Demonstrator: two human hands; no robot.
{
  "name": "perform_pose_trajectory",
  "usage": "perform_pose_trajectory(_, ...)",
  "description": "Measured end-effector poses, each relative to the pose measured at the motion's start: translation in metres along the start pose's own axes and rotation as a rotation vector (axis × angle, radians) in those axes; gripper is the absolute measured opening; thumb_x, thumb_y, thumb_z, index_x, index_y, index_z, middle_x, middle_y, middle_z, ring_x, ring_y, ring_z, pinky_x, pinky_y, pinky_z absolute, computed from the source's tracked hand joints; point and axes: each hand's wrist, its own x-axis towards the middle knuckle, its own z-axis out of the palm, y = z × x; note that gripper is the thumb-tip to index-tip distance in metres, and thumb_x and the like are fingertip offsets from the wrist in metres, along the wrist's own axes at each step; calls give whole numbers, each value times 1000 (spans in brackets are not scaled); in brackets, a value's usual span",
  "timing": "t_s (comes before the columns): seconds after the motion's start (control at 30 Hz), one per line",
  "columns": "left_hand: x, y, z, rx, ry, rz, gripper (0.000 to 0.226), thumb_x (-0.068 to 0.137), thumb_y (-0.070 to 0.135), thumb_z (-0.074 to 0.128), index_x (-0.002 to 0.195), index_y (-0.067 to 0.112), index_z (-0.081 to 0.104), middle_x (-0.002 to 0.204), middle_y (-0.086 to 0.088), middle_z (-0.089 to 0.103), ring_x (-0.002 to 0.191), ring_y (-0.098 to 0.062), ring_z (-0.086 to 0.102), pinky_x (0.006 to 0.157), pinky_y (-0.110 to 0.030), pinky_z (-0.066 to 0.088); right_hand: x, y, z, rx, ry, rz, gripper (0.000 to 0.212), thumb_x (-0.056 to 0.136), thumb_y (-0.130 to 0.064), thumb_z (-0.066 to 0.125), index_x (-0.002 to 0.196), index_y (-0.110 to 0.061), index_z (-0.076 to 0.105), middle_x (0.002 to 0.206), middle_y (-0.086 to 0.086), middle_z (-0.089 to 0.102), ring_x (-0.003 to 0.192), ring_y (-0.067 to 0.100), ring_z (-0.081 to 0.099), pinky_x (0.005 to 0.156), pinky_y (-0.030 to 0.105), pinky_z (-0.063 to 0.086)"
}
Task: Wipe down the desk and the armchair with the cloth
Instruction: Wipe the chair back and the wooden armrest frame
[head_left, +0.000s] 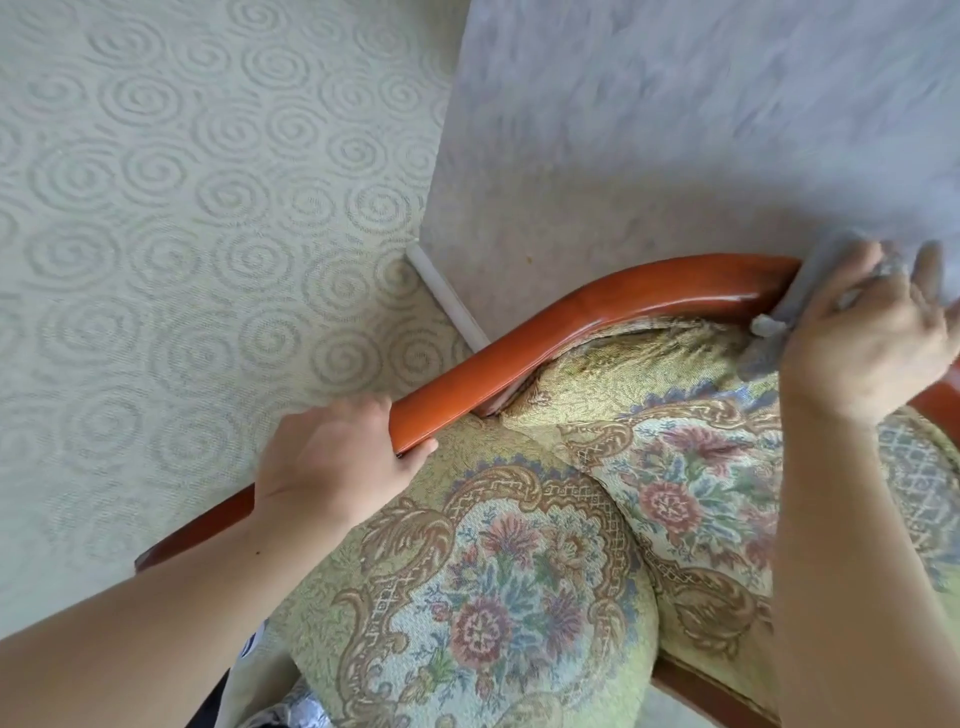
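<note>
The armchair has a glossy red-brown wooden frame that curves across the middle of the view, and floral tapestry cushions below it. My left hand grips the frame's left part, fingers curled over the rail. At the right edge, my right hand presses a grey cloth onto the top of the curved rail. The cloth is bunched under the fingers and partly hidden by them. The desk is out of view.
A carpet with a pale spiral pattern covers the floor on the left. A grey textured wall with a white skirting strip stands right behind the chair's back rail.
</note>
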Motion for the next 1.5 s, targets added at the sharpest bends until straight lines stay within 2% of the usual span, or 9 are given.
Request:
perform_pose_trajectory(0.1, 2, 2, 1, 15, 4, -3, 54, 85, 81, 37, 81, 28, 48, 49, 11, 46, 35, -4, 44, 35, -19, 28, -10, -25, 14, 42, 134, 27, 57, 109, -31, 22, 109, 1, 70, 113, 18, 72, 122, 30, 61, 120, 42, 28)
perform_pose_trajectory(0.2, 1, 1, 1, 24, -5, 8, 55, 86, 80, 36, 82, 27, 50, 48, 11, 47, 34, -3, 45, 33, -18, 28, -35, -86, 22, 172, 235, -170, 42, 106, -19, 38, 97, 2, 73, 107, 21, 73, 109, 35, 68, 109, 45, 45)
perform_pose_trajectory(0.4, -1, 2, -3, -6, 3, 11, 52, 83, 79, 45, 69, 29, 41, 41, 11, 41, 30, 0, 36, 33, -16, 19, -136, -163, 17, 558, -103, -531, 41, 102, -20, 49, 70, -6, 70, 79, 11, 75, 81, 26, 72, 95, 39, 51)
perform_pose_trajectory(0.6, 1, 3, -3, -23, -12, 6, 55, 83, 82, 41, 68, 29, 39, 41, 11, 45, 30, -2, 42, 33, -16, 24, -103, -138, 21, 550, -42, -792, 23, 89, -17, 71, 67, -14, 65, 63, 1, 67, 62, 22, 64, 82, 37, 55)
perform_pose_trajectory(0.77, 2, 6, -3, -27, -2, -3, 56, 83, 84, 37, 71, 30, 43, 44, 11, 47, 32, -1, 44, 34, -17, 27, -13, -64, 33, 241, 252, -486, 42, 101, -22, 51, 61, -13, 61, 57, 4, 64, 52, 23, 59, 106, 44, 47)
perform_pose_trajectory(1.0, 2, 1, 1, -30, 29, 9, 54, 84, 81, 41, 70, 29, 43, 41, 10, 43, 29, -1, 41, 32, -16, 24, -15, -56, 41, 185, 430, -134, 42, 101, -18, 50, 61, -7, 61, 61, 8, 66, 63, 27, 65, 104, 43, 48)
perform_pose_trajectory(1.23, 2, 2, 1, -46, 47, -12, 51, 80, 79, 52, 67, 32, 41, 37, 14, 34, 28, 3, 27, 36, -11, 13, -110, -153, 25, 592, 43, -439, 37, 97, -20, 57, 63, -8, 67, 67, 8, 71, 61, 22, 68, 79, 34, 57)
perform_pose_trajectory(1.37, 2, 4, 4, -61, 40, -20, 55, 76, 77, 58, 60, 30, 35, 38, 12, 35, 31, 0, 27, 40, -14, 15, -170, -175, 7, 816, -182, -437, 40, 102, -25, 52, 75, -6, 75, 85, 8, 78, 84, 19, 75, 96, 32, 51)
perform_pose_trajectory(1.5, 1, 2, 3, -92, 14, -27, 55, 77, 76, 58, 59, 27, 39, 41, 10, 42, 33, -4, 37, 40, -17, 22, -177, -179, -1, 870, -252, -549, 35, 100, -20, 56, 72, -8, 72, 75, 5, 75, 79, 21, 72, 91, 34, 51)
